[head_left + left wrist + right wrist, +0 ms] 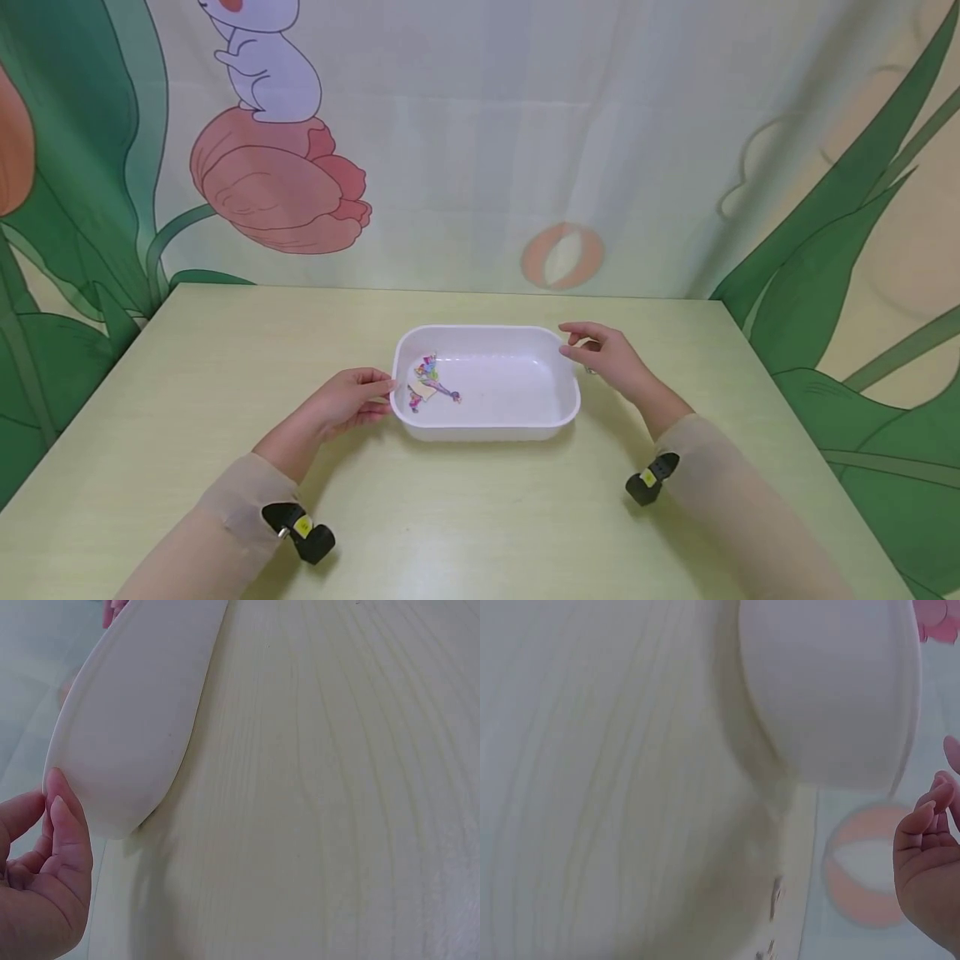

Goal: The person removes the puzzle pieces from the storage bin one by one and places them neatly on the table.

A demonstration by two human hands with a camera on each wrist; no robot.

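Observation:
A white plastic basin (487,433) with rounded corners stands on the table. Inside, toward its left end, lie several small colourful flat pieces (429,379), one long and thin like a mermaid tail. My left hand (352,400) pinches the basin's left rim; in the left wrist view its thumb and fingertips (60,784) meet at that edge. By the far right corner, my right hand (603,354) holds nothing, its fingers loosely bent close to the rim. In the right wrist view, a gap shows between this hand (930,855) and the basin wall (832,697).
Beneath lies a pale wood-grain table (480,517). A small thin item (590,370) lies on it just under my right hand, and small dark-edged bits (775,898) show there in the right wrist view. Behind the table hangs a printed curtain (465,167).

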